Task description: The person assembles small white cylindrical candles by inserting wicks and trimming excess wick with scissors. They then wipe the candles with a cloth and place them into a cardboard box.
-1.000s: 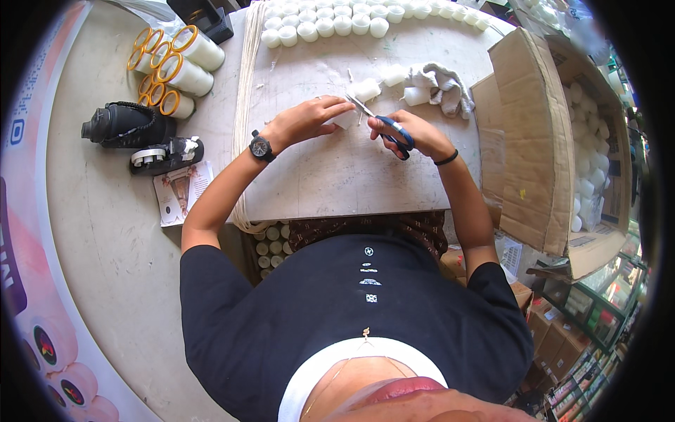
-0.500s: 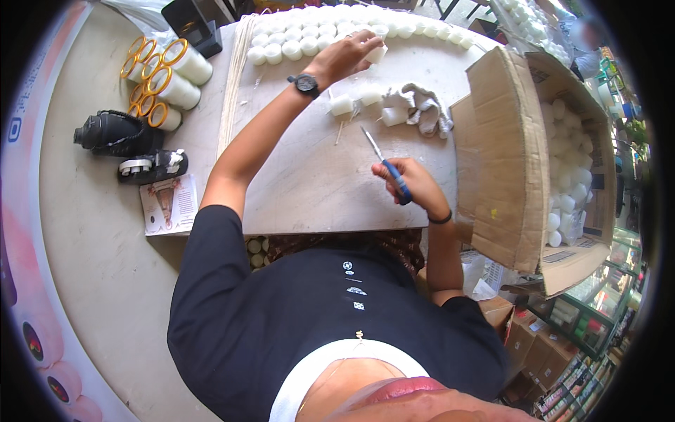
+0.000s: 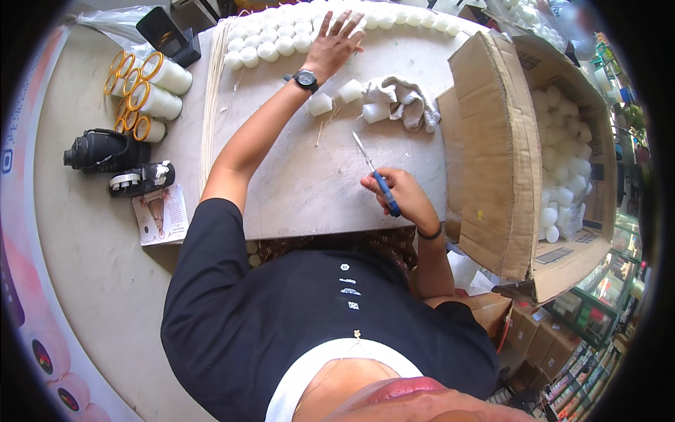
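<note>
The left hand (image 3: 336,39) stretches far across the bench (image 3: 295,190), fingers spread open and flat, landing on the row of white candles (image 3: 281,39) at the far edge. The right hand (image 3: 397,197) sits nearer the body, closed around a blue-handled knife (image 3: 376,176) whose blade points away over the bench top. Between the two hands, three loose white candles (image 3: 349,102) stand beside a crumpled grey rag (image 3: 408,102). To the right, an open cardboard box (image 3: 492,162) holds more candles. Gold-rimmed white rolls (image 3: 144,91) lie far left.
</note>
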Available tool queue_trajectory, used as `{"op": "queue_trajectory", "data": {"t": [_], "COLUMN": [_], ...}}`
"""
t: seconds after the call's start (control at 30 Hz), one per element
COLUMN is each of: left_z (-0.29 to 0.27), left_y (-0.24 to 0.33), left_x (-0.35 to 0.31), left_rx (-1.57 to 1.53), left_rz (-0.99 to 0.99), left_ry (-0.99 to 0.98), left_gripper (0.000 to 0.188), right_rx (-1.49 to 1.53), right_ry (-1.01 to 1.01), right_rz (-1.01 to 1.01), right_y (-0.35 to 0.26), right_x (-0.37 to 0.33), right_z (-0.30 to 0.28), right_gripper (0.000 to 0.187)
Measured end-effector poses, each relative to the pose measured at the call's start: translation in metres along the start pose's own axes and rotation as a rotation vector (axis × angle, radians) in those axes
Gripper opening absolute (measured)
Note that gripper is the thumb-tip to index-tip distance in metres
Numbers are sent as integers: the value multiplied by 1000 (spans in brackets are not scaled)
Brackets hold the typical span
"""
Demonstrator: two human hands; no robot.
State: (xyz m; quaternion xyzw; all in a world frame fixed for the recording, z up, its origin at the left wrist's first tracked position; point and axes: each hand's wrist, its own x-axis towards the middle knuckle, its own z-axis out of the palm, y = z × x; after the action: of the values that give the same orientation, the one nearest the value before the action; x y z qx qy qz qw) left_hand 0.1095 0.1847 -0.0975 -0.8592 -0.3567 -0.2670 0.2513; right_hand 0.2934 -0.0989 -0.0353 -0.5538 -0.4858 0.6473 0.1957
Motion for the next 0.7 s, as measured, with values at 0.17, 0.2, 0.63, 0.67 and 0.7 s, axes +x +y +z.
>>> {"op": "queue_trajectory", "data": {"t": [0.17, 0.2, 0.63, 0.67, 0.7], "left_z": [-70, -82, -132, -132, -131], "left_y": [2, 1, -11, -12, -12], "left_x": [-46, -54, -111, -113, -114], "left_rx": [-738, -898, -956, -951, -914], "left_rz": [-223, -275, -140, -143, -123], "left_ry": [-363, -519, -641, -649, -658], "left_gripper": [34, 38, 56, 61, 63], "right_rx": [88, 106, -113, -128, -142], "right_ry": [55, 55, -84, -91, -97], "right_rz": [-105, -124, 51, 56, 62], "right_y": [11, 14, -25, -30, -33], "right_x": [11, 14, 69, 72, 73], "right_z": [-2, -2, -10, -11, -12], "right_gripper": [44, 46, 86, 87, 88]}}
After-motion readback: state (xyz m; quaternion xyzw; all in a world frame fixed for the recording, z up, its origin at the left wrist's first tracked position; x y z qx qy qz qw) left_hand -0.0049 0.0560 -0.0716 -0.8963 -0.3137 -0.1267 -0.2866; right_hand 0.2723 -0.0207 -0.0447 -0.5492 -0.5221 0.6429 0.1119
